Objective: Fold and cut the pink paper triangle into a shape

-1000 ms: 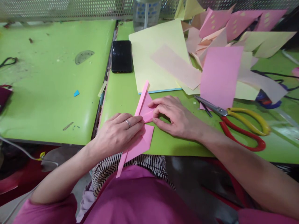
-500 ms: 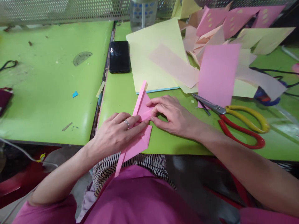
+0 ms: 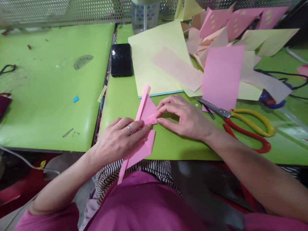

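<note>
In the head view, my right grip (image 3: 184, 117) has slid slightly outward since the earlier frame, baring more of the small flap (image 3: 152, 119) at its fingertips, while my left grip (image 3: 124, 134) has stayed pressed on the folded pink paper (image 3: 148, 107). That paper lies under my left fingers and just left of my right ones, on the green counter (image 3: 178, 149), its narrow folded strip (image 3: 141, 106) running past my left fingers at both ends, the near end jutting over the counter's edge. My left grip is flat and spread, bearing down rather than clenched; my right thumb and index meet the flap's tip, though I cannot tell whether they pinch it. I judge the paper light, thin and easily creased, stiffer along the layered strip; it looks best steadied over the folds and taken by the flap's outer edge, since a hard tug could tear it. Scissors (image 3: 225, 113) lie to the right of my right grip, a phone (image 3: 121, 60) beyond my left.
</note>
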The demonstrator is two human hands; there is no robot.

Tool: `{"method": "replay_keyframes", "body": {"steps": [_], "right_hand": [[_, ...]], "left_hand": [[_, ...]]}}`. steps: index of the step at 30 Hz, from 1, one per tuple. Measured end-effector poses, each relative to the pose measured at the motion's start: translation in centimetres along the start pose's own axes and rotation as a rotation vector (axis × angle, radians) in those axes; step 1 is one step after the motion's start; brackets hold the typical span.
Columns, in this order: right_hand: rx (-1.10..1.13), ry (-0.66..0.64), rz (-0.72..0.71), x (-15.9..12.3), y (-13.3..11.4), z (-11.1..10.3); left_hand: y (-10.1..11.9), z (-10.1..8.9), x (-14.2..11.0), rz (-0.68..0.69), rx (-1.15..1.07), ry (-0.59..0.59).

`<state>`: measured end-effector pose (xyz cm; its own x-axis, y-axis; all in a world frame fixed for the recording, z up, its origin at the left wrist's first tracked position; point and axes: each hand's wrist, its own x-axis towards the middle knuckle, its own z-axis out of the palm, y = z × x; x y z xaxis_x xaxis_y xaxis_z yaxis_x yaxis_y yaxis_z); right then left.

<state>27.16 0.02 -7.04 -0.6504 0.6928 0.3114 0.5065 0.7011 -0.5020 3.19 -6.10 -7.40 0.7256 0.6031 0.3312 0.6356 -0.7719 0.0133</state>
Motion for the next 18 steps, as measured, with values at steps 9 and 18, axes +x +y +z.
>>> {"method": "replay_keyframes", "body": {"steps": [9, 18], "right_hand": [[0.008, -0.010, 0.004, 0.3, -0.5, 0.7], [0.000, -0.065, 0.036, 0.4, -0.5, 1.3]], "left_hand": [[-0.1, 0.1, 0.1, 0.008, -0.006, 0.009], [-0.1, 0.1, 0.1, 0.000, -0.007, 0.026]]}}
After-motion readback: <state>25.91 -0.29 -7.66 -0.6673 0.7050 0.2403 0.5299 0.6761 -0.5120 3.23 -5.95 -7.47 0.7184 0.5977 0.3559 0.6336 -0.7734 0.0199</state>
